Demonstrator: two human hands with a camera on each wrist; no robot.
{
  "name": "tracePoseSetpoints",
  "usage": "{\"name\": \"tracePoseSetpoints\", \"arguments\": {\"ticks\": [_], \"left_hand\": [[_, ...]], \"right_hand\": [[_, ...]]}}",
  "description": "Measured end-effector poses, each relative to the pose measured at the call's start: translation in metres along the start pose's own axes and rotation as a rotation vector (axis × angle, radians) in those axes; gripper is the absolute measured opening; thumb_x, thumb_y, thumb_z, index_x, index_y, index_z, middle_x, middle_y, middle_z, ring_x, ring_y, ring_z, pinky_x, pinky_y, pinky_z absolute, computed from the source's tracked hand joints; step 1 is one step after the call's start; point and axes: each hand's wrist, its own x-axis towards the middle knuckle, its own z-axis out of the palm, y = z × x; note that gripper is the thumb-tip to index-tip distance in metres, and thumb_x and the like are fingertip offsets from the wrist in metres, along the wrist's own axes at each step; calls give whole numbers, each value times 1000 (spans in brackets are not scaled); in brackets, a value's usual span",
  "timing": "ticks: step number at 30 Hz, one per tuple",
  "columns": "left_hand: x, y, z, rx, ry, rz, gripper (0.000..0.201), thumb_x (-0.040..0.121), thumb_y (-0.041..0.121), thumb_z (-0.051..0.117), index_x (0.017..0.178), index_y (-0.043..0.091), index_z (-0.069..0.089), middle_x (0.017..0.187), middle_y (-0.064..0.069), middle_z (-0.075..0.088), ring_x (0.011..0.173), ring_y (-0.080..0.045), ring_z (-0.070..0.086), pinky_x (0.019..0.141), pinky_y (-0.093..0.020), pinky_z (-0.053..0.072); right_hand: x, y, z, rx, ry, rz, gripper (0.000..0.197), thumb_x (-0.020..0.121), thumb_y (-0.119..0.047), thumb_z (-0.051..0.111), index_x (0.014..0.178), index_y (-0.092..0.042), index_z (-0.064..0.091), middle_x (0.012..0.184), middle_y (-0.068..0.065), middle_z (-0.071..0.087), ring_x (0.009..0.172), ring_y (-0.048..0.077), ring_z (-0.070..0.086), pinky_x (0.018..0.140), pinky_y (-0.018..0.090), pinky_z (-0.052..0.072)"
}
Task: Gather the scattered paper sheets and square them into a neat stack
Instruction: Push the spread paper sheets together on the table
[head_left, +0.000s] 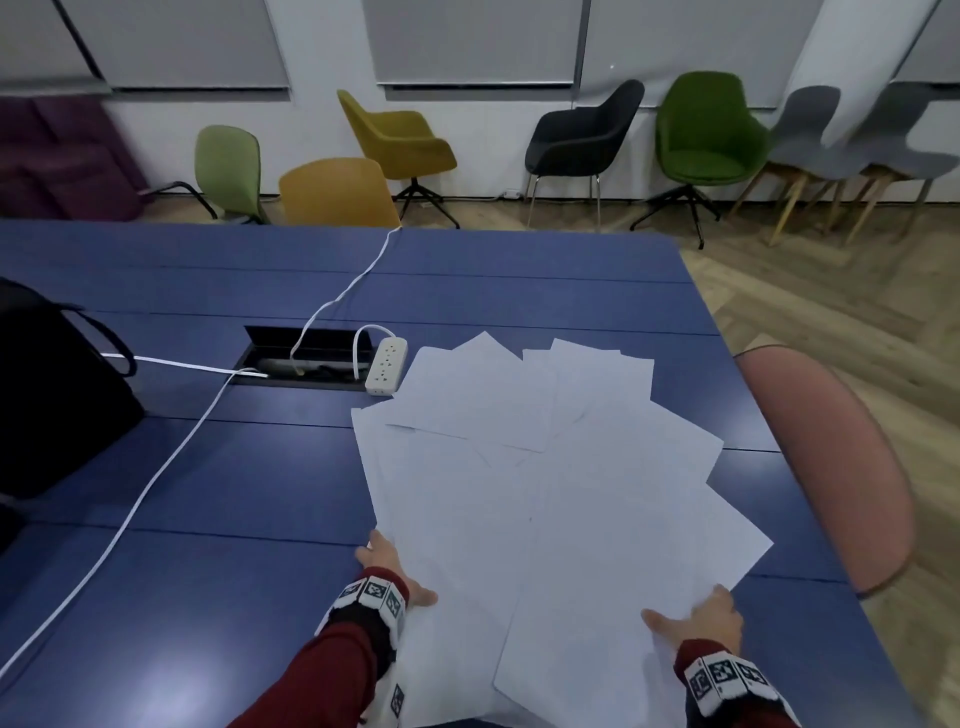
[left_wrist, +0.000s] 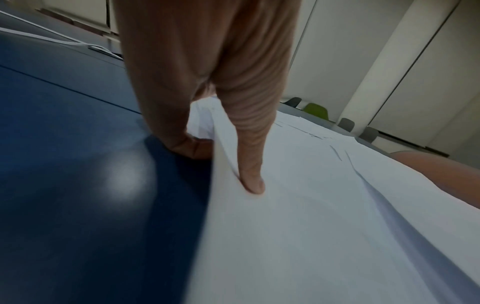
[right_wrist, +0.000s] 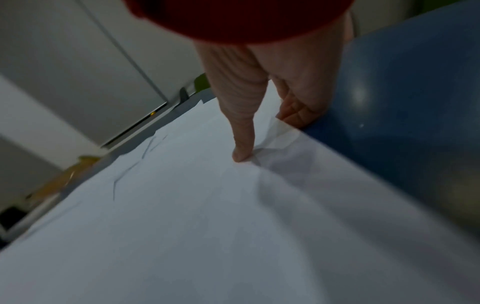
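Head view: left hand (head_left: 387, 566) and right hand (head_left: 698, 621) pinch the fanned paper sheets (head_left: 545, 493) near the table's (head_left: 208, 467) near right corner. Left wrist: thumb on top, fingers (left_wrist: 189, 146) tucked under. Right wrist: same pinch; no writing legible.

Under your grip, the paper sheets (head_left: 545, 493) are thin, matt white paper, creased where your right hand (head_left: 698, 618) pinches their edge. Just beside your left hand (head_left: 387, 564), the blue table (head_left: 208, 467) is smooth with a soft sheen, mirroring a lamp glare. Your sleeve (head_left: 322, 675) is ribbed red cloth. Beyond your grip, the power strip (head_left: 385, 365) is glossy white plastic.
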Motion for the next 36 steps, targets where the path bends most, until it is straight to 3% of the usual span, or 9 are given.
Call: {"name": "tracePoseSetpoints", "arguments": {"ticks": [7,10,14,16,18,23,27,32,36], "left_hand": [[-7,4,1,-85,-58,57,120,66,22,83,149,9,-2,153,-15,15,141,-26,30,114,-34,28],[-7,1,11,-200,-20,93,99,67,13,77,145,5,17,145,-15,34,134,-27,39,109,-31,35],[-14,-8,25,-385,108,93,62,75,17,71,127,3,41,122,-17,61,111,-31,60,94,-31,47],[-19,-9,30,-429,142,84,66,75,28,73,128,6,41,121,-16,62,110,-33,61,95,-35,49],[-21,-9,32,-460,110,76,74,71,36,76,129,7,41,123,-15,62,112,-33,60,97,-37,48],[-20,-11,33,-457,8,105,92,63,35,83,135,10,33,129,-11,58,117,-30,57,99,-35,45],[-23,-11,37,-467,2,127,104,55,33,89,138,12,29,131,-9,56,118,-28,55,102,-36,44],[-21,-6,38,-464,48,138,142,47,34,92,149,24,-8,144,-12,43,131,-30,45,109,-37,37],[-22,-2,39,-454,55,107,144,51,32,91,149,25,-15,148,-16,36,136,-32,38,111,-40,33]], "right_hand": [[-2,2,-21,-136,-65,-134,87,65,-26,83,138,-6,39,138,20,32,122,40,44,101,46,40],[-12,2,-11,-288,-110,-264,80,67,-38,79,135,-14,44,132,11,34,120,34,44,97,44,42],[-24,-4,2,-241,-205,-344,69,68,-35,76,128,-13,51,121,6,35,112,30,51,95,39,45],[-22,-5,1,-174,-238,-352,67,66,-33,78,126,-14,53,115,2,33,110,29,54,96,40,47],[-22,0,-1,-220,-239,-365,76,67,-38,76,134,-22,43,122,2,33,114,29,51,96,39,45],[-38,3,4,-533,-227,-516,80,76,-53,60,144,-32,24,144,-1,25,124,25,41,99,41,40],[-46,2,15,-387,-363,-564,84,75,-50,64,146,-37,21,152,-4,13,133,25,35,107,43,35],[-28,-3,9,-264,-249,-465,85,85,-31,59,151,-27,5,159,0,7,137,29,34,107,44,36],[-32,-18,9,-216,-248,-426,83,88,-25,53,152,-20,-1,158,2,11,132,26,43,98,37,43]]}}
